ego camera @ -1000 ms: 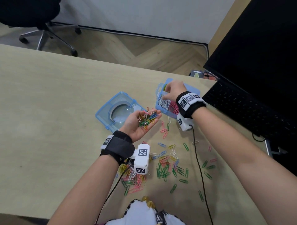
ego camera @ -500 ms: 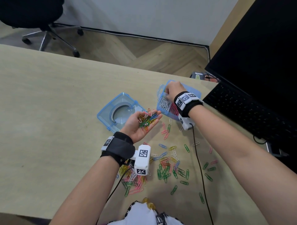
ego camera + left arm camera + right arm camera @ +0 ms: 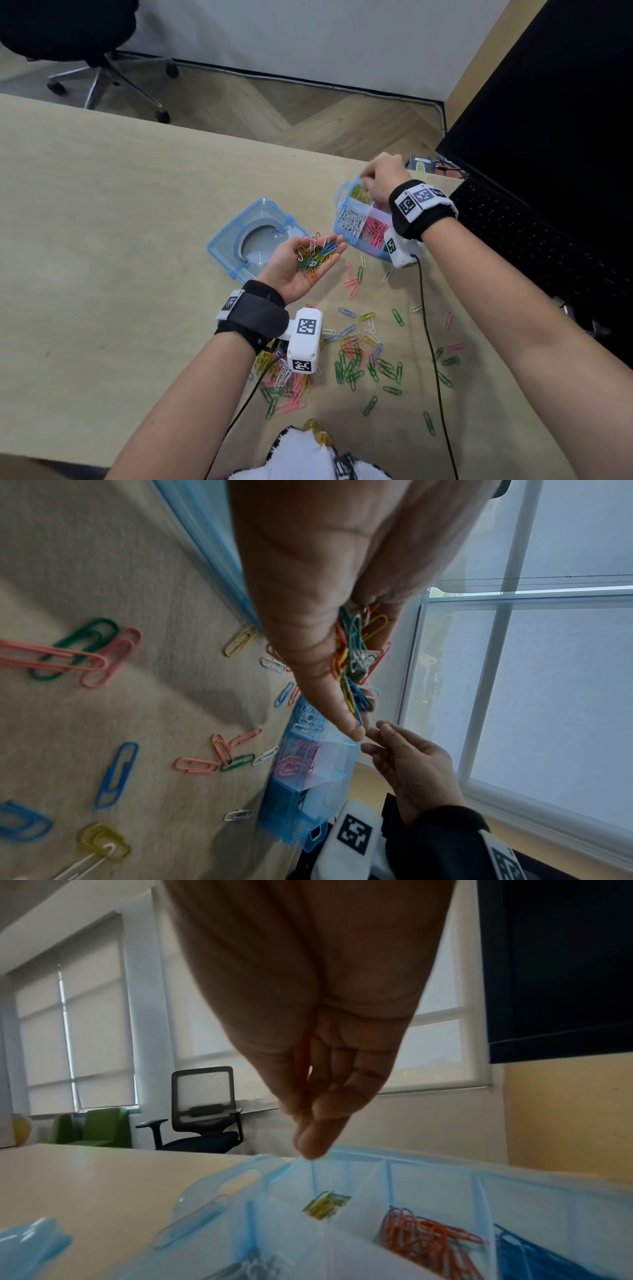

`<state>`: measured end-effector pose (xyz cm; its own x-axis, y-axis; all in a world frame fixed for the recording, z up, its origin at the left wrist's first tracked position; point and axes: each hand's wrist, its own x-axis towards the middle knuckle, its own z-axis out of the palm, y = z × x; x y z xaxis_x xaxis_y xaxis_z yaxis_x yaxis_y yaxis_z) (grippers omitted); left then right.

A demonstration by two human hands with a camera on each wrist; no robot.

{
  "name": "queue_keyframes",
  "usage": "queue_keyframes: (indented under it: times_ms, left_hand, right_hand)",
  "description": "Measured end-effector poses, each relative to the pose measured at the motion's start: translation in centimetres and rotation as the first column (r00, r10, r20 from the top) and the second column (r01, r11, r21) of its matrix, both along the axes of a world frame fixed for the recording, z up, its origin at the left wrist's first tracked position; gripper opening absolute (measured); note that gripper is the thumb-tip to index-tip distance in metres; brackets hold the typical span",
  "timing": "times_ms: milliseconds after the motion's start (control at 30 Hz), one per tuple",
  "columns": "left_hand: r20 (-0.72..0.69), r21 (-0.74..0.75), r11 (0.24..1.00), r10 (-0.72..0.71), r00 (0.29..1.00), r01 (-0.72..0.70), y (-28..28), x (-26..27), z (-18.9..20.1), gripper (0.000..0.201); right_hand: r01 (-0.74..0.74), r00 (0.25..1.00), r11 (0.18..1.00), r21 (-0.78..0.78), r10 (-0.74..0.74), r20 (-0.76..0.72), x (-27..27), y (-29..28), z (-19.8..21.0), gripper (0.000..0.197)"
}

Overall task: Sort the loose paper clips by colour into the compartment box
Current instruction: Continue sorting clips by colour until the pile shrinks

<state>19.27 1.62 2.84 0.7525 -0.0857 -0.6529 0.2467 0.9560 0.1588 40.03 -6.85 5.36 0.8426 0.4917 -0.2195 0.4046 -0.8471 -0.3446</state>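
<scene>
My left hand (image 3: 317, 248) lies palm up over the table, and a heap of mixed-colour paper clips (image 3: 312, 261) rests on its palm and nearly straight fingers (image 3: 329, 696). The blue compartment box (image 3: 338, 224) stands just to its right. My right hand (image 3: 368, 180) hovers over the box's far compartment, where yellow clips (image 3: 325, 1204) lie. Its fingertips (image 3: 311, 1145) are bunched close together and point down. I see no clip between them. White clips (image 3: 351, 221) and pink clips (image 3: 375, 229) fill the near compartments.
The box's blue lid (image 3: 233, 236) lies open side up left of my left hand. Many loose clips (image 3: 352, 356) are scattered on the table near my body. A black keyboard (image 3: 531, 246) and a monitor (image 3: 565, 102) stand to the right. A wrist-camera cable (image 3: 428, 342) crosses the clips.
My right hand has shifted slightly toward the box's far edge, uncovering the yellow clips. My left hand still carries its heap in the same place.
</scene>
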Motion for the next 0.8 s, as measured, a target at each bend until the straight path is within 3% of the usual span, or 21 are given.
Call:
queue_keyframes:
  times_ms: [133,233,433,533,800]
  left_hand:
    - [-0.002,0.004,1.000,-0.013,1.000,0.013,-0.1,0.0,0.4,0.045]
    - [0.018,0.016,1.000,-0.022,1.000,0.021,-0.1,0.0,0.8,0.040]
    - [0.050,0.071,0.997,-0.041,0.998,0.038,-0.7,0.2,1.3,0.036]
    - [0.037,0.095,0.995,-0.024,0.999,0.020,-1.0,0.3,1.4,0.034]
    - [0.030,0.082,0.995,-0.053,0.998,0.050,-1.0,0.4,1.5,0.037]
  right_hand:
    - [0.089,0.995,0.995,-0.040,-0.090,-0.030,0.0,-0.5,0.9,0.039]
    - [0.011,1.000,0.997,-0.075,-0.013,-0.021,-1.0,-1.4,1.5,0.043]
    - [-0.214,0.960,0.948,0.238,0.248,-0.127,-7.9,-3.3,3.2,0.019]
    - [-0.327,0.934,0.919,0.220,0.350,-0.073,-10.1,-4.3,3.1,0.024]
    - [-0.430,0.903,0.879,0.206,0.423,0.079,-11.2,-6.0,2.9,0.023]
